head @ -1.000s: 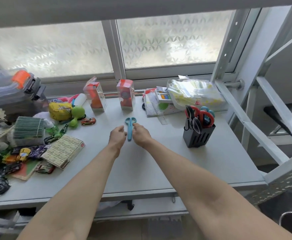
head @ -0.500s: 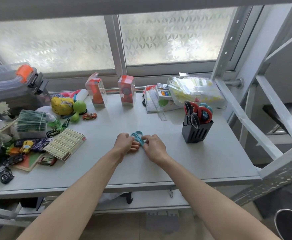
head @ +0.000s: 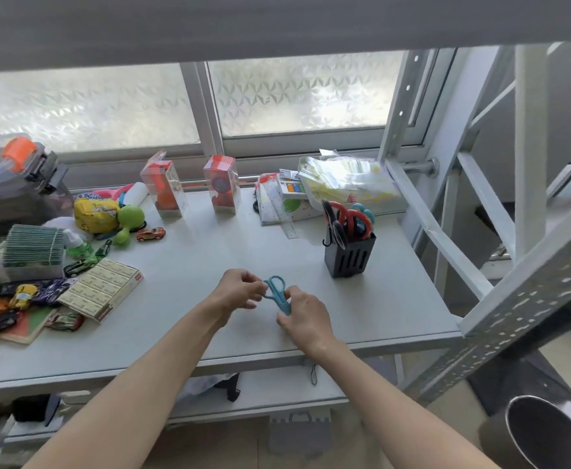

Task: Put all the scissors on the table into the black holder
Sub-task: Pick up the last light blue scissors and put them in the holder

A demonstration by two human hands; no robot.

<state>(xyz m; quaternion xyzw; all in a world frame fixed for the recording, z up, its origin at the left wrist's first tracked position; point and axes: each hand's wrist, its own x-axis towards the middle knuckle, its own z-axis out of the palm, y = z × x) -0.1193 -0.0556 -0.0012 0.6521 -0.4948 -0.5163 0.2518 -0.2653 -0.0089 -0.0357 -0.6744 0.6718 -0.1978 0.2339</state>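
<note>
frosted window behind; grey desk, toy clutter far left. black holder back right, several pairs already in. blue scissors at front centre, left hand pinching handles, right hand closed on blade end. best lowered blades-first into a free slot.

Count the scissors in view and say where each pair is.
4, possibly more. One blue pair is held by the left hand and right hand. In the black holder: a black-handled pair, a red pair, a teal pair; others may be hidden.
</note>
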